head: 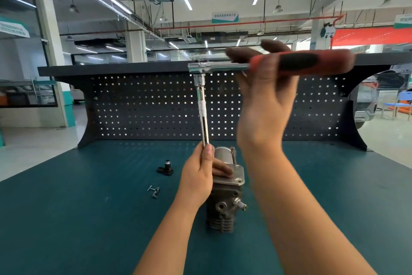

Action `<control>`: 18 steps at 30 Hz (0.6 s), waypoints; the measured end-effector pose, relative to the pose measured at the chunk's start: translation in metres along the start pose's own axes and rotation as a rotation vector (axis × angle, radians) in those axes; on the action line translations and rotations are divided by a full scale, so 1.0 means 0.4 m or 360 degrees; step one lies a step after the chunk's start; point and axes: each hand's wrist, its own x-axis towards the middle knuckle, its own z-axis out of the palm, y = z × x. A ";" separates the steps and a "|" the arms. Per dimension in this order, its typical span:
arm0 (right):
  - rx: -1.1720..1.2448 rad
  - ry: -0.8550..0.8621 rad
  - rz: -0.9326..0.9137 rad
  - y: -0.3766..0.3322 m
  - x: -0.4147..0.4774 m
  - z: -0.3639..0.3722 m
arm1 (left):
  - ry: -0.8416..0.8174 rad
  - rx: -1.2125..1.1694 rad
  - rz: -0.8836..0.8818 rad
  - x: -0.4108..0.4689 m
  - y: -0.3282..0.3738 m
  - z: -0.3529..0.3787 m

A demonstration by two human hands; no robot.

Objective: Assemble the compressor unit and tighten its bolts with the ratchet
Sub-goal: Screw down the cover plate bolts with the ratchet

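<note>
A grey metal compressor unit (225, 205) stands upright on the teal bench top (89, 219), with a silver cover plate on top. A ratchet (296, 63) with a red and black handle is held level, high above it. A long chrome extension bar (204, 114) runs down from the ratchet head to the compressor's top. My left hand (197, 176) grips the lower end of the bar, with fingers resting on the cover plate. My right hand (265, 87) holds the ratchet handle and looks blurred.
Several loose bolts (153, 191) lie on the bench left of the compressor. A small black fitting (166, 169) sits behind them. A dark pegboard back panel (156, 107) with a shelf on top closes the far edge of the bench.
</note>
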 end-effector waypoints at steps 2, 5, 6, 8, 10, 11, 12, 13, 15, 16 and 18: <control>0.0410 0.0236 0.0394 -0.001 0.052 -0.052 | -0.0021 -0.0056 0.0000 0.000 0.000 0.000; 0.0847 0.0379 0.0859 0.015 0.107 -0.102 | -0.0082 -0.0017 0.0035 0.008 -0.011 -0.006; 0.0925 0.0432 0.0974 0.020 0.124 -0.115 | -0.0105 0.0002 0.0029 0.008 -0.012 -0.006; 0.1016 0.0530 0.1098 0.029 0.143 -0.133 | -0.0132 -0.0015 -0.0014 0.010 -0.015 -0.007; 0.0935 0.0482 0.1019 0.033 0.133 -0.131 | -0.0117 -0.0012 -0.0051 0.014 -0.018 -0.009; 0.0866 0.0410 0.0910 0.032 0.119 -0.124 | -0.0099 -0.0015 -0.0067 0.017 -0.021 -0.009; 0.0785 0.0368 0.0770 0.031 0.100 -0.114 | -0.0082 -0.0054 -0.0069 0.018 -0.024 -0.009; 0.0716 0.0324 0.0622 0.023 0.079 -0.100 | -0.0074 -0.0067 -0.0075 0.016 -0.024 -0.008; 0.0524 0.0276 0.0330 0.008 0.039 -0.072 | -0.0068 -0.0037 -0.0079 0.012 -0.025 0.000; 0.0365 0.0258 0.0191 0.001 0.024 -0.052 | -0.0058 -0.0026 -0.0087 0.005 -0.019 0.001; 0.0028 0.0016 -0.0142 -0.007 -0.010 -0.006 | -0.0015 0.0005 -0.0086 -0.002 -0.013 -0.001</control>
